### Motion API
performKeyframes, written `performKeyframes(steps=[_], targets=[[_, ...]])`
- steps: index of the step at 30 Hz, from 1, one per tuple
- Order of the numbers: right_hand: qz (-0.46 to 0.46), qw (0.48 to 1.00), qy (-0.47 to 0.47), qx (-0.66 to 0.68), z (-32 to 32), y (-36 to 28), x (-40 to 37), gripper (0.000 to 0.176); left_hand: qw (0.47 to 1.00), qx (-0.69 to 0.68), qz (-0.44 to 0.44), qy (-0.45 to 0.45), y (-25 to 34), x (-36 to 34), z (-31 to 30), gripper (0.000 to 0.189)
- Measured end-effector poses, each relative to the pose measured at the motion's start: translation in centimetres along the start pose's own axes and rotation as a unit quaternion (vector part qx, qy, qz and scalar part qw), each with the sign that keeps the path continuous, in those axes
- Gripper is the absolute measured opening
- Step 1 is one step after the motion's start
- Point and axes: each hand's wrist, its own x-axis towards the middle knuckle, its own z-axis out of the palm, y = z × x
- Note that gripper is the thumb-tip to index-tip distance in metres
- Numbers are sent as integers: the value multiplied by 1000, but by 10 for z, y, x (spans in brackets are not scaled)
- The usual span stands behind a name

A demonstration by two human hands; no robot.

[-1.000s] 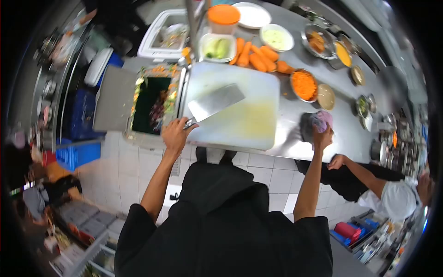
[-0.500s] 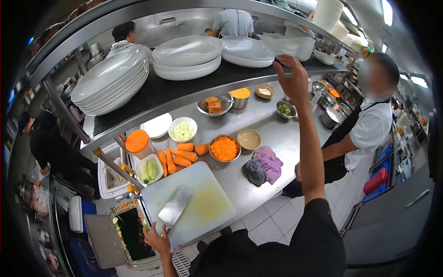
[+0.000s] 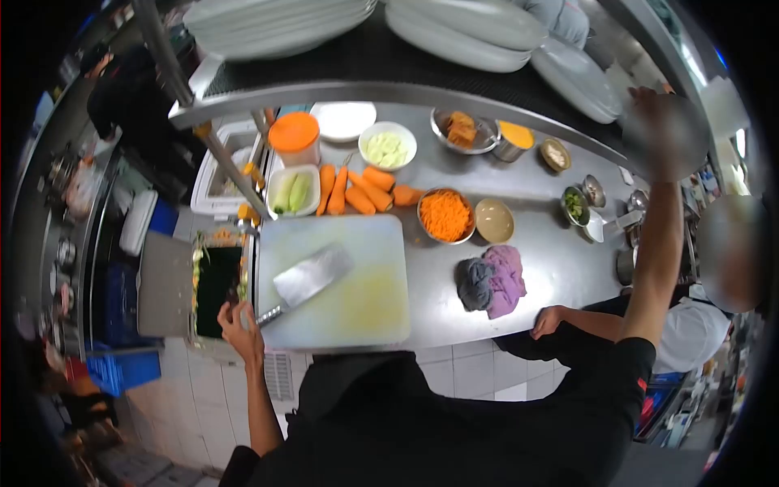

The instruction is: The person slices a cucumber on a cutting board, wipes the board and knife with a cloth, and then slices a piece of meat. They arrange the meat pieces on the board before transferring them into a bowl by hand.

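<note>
My left hand [image 3: 241, 331] is beside the lower left corner of the cutting board [image 3: 377, 276], its fingers apart and close to the handle of a cleaver [image 3: 315, 274]. The cleaver lies flat on the board, its handle over the left edge. Below the fingers is a bin with a dark opening [image 3: 219, 280] and vegetable scraps on its rim. My right arm reaches up to the far right end of the plate shelf. The right hand [image 3: 647, 105] is blurred there, near the white plates [image 3: 578, 79]; its fingers cannot be made out.
Carrots [image 3: 369, 193], a bowl of shredded carrot [image 3: 445, 216], a tan bowl [image 3: 494, 221] and a bowl of sliced cucumber [image 3: 387, 148] stand behind the board. A purple cloth [image 3: 506, 280] and grey cloth [image 3: 473, 282] lie right. A co-worker's hand [image 3: 548, 321] is at the counter's edge.
The view has turned and tipped down. My right hand has moved farther right along the shelf. My left hand stays near the cleaver handle. The cleaver still lies on the board.
</note>
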Motion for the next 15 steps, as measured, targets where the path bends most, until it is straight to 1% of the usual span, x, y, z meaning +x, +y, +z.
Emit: performKeyframes(steps=[1, 3, 5, 6, 7, 8, 9, 10, 11, 12, 13, 14, 15], targets=[[-18, 994, 98, 38, 8, 14, -3, 30, 999, 36, 29, 23, 9, 0, -2, 23], [72, 996, -23, 39, -28, 21, 1, 29, 1000, 7, 16, 24, 19, 2, -3, 23], [189, 977, 22, 94, -62, 14, -7, 29, 1000, -7, 9, 23, 30, 3, -1, 23], [219, 963, 43, 150, -116, -6, -14, 28, 999, -23, 1, 28, 36, 3, 0, 22], [250, 945, 66, 203, -188, -30, -23, 28, 999, -22, 3, 23, 43, 3, 2, 22], [210, 968, 5, 135, -234, -40, -41, 25, 999, -42, 8, 22, 51, 4, 5, 21], [392, 873, -5, 289, -312, -82, -37, 24, 998, -60, 13, 20, 58, 5, 8, 20], [335, 895, 46, 291, -350, -106, -59, 23, 998, -58, 17, 13, 65, 6, 14, 20], [336, 876, -56, 343, -372, -121, -92, 28, 995, -85, 40, 21, 72, 10, 24, 18], [363, 859, -91, 351, -401, -162, -118, 35, 991, -111, 64, 26, 81, 15, 32, 16], [339, 681, -47, 647, -415, -205, -141, 44, 991, -110, 69, 21, 91, 20, 39, 16], [351, 757, -172, 524, -449, -253, -148, 49, 987, -110, 117, 21, 103, 28, 48, 16], [403, 525, -330, 673, -456, -293, -145, 45, 980, -111, 164, 21, 115, 33, 56, 16]])
